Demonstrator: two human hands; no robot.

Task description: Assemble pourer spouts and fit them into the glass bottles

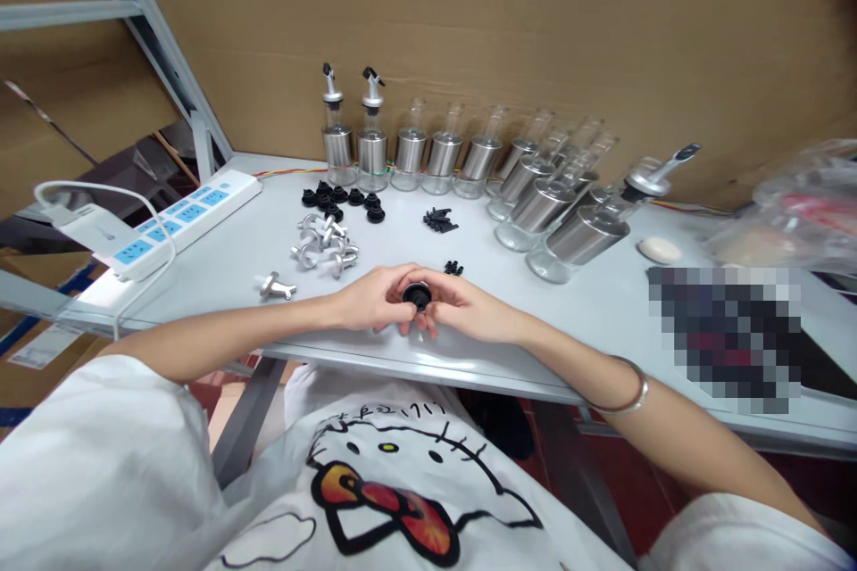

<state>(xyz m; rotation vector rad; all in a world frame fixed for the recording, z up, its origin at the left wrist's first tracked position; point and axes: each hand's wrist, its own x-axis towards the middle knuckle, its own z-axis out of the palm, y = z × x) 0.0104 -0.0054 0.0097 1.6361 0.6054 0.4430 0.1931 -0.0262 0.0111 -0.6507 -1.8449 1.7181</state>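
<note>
Loose silver spouts (pixel 330 234) lie on the worktop (pixel 395 236). Left hand (pixel 379 296): grip clamped on the black stopper (pixel 417 294), near the front edge. Right hand (pixel 463 302): grip likewise. Uneven thumb pressure could cause a slip, scattering the small black pieces (pixel 453 268) beyond.

Left hand (pixel 378 298) and right hand (pixel 465 305) hold black stopper (pixel 417 295).
</note>
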